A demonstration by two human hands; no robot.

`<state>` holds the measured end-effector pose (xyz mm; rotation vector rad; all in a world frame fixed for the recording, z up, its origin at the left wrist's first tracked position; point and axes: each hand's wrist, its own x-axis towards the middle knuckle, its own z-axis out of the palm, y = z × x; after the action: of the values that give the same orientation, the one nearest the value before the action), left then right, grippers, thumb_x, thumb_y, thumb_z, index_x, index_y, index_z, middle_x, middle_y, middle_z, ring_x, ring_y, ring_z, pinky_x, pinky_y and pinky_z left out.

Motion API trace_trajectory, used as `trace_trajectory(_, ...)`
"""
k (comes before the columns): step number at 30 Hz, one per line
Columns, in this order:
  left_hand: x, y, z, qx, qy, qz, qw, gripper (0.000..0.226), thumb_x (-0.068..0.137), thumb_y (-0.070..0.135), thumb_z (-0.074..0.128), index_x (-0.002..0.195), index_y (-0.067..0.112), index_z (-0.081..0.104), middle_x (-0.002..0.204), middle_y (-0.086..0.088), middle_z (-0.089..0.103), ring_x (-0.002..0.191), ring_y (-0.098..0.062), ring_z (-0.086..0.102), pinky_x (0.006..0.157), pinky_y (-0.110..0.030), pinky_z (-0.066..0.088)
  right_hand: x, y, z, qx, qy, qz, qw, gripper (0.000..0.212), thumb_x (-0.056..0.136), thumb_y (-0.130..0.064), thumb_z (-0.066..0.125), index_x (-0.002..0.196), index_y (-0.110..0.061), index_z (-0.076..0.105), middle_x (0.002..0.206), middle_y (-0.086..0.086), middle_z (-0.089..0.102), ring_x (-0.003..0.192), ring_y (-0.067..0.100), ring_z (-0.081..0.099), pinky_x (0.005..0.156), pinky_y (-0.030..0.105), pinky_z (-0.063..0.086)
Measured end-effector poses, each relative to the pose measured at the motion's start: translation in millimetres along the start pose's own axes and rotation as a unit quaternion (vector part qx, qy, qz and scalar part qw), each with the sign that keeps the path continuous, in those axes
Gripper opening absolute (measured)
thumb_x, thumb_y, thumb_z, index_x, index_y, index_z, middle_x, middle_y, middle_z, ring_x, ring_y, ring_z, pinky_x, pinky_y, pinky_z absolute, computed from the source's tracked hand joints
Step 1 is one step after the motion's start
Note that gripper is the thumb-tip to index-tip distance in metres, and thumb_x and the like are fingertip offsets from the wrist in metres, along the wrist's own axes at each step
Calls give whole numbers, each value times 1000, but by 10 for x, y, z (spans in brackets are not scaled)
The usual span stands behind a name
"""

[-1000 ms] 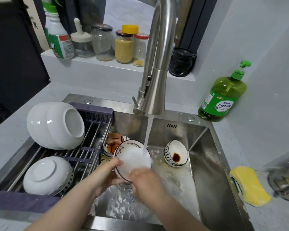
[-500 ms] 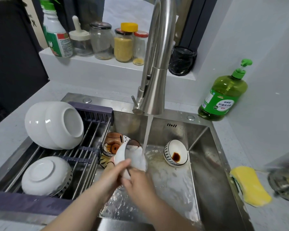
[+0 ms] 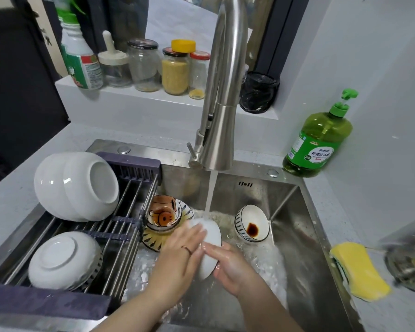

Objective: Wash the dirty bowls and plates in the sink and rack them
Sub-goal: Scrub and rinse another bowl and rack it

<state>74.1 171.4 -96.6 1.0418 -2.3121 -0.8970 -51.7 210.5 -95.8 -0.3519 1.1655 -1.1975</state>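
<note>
A small white bowl [image 3: 211, 238] is held on edge under the running tap water in the steel sink [image 3: 304, 236]. My left hand [image 3: 177, 255] grips its left side with fingers over the rim. From the right, my right hand [image 3: 228, 264] presses against the bowl with straight fingers. A small bowl with a dark sauce stain [image 3: 252, 226] lies in the sink to the right. An orange patterned cup [image 3: 163, 213] sits on a patterned plate [image 3: 153, 240] to the left. Two white bowls [image 3: 74, 185] and another white bowl [image 3: 62, 259] lie in the rack [image 3: 120, 226].
The faucet [image 3: 221, 116] runs over the sink's middle. Green dish soap [image 3: 319, 142] stands at the back right corner. A yellow sponge [image 3: 359, 269] and a steel strainer [image 3: 410, 264] lie on the right counter. Jars and a bottle [image 3: 82, 58] line the back ledge.
The bowl has turned from facing up under the stream to standing on edge. My left hand has moved over its rim and my right hand has slid to its right side.
</note>
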Motion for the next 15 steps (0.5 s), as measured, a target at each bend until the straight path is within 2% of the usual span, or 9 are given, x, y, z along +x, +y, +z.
trace_trajectory(1,71,9,-7,43,-21,30,998,82,67,81,-12,134,41,16,136,33,8,131,11,-1,99,-1,-16,-16,-27,-12,-22,-9,-4,1000,8,85,-3,59,93,-4,62,73,6,72,66,15,68,59,26,54)
trace_trajectory(3,239,26,-39,82,-62,68,992,75,78,69,-4,140,35,22,137,30,11,128,11,2,94,3,-17,-33,-88,-70,-59,-34,0,998,14,76,-9,62,90,-6,60,66,1,70,62,12,67,57,25,54)
trace_trajectory(5,403,26,-80,32,-110,61,992,59,88,49,14,140,27,33,142,21,26,131,7,16,97,4,-5,-30,-138,-133,-110,-68,20,991,29,65,-16,62,92,-7,60,70,-1,71,68,12,67,64,29,53)
trace_trajectory(7,531,22,-118,-81,-173,-13,981,42,99,35,29,135,21,44,139,8,44,129,-5,35,104,-8,17,-41,-179,-177,-141,-102,35,984,35,59,-19,67,91,-9,61,74,-3,72,73,12,67,71,30,52)
trace_trajectory(8,580,32,-142,-152,-204,-60,965,35,99,27,36,130,20,50,130,4,52,119,-9,46,102,-17,30,-39,-193,-199,-142,-117,36,982,38,54,-22,70,90,-9,63,75,-3,72,74,12,67,72,29,51)
trace_trajectory(10,656,22,-201,-252,-250,-136,925,25,95,27,46,111,16,61,98,1,62,86,-10,57,79,-22,45,-47,-232,-212,-136,-147,31,979,44,45,-26,77,85,-11,68,76,-3,72,74,10,68,71,26,53)
trace_trajectory(11,690,8,-246,-263,-265,-165,913,26,93,34,48,98,14,64,84,1,62,74,-10,57,70,-22,45,-48,-256,-214,-137,-163,27,977,50,41,-29,83,85,-11,69,77,-4,73,75,9,68,71,24,54)
trace_trajectory(13,706,-14,-298,-270,-262,-210,902,38,94,43,44,74,16,62,68,2,60,63,-11,55,65,-25,42,-34,-291,-224,-140,-186,26,972,73,32,-42,91,92,-10,64,80,-5,73,77,8,68,71,24,54)
trace_trajectory(15,706,8,-300,-284,-233,-236,900,42,94,44,41,71,14,61,64,2,59,62,-14,54,66,-25,41,-4,-322,-240,-155,-174,27,972,76,32,-43,91,93,-9,62,79,-5,73,77,8,68,70,24,54)
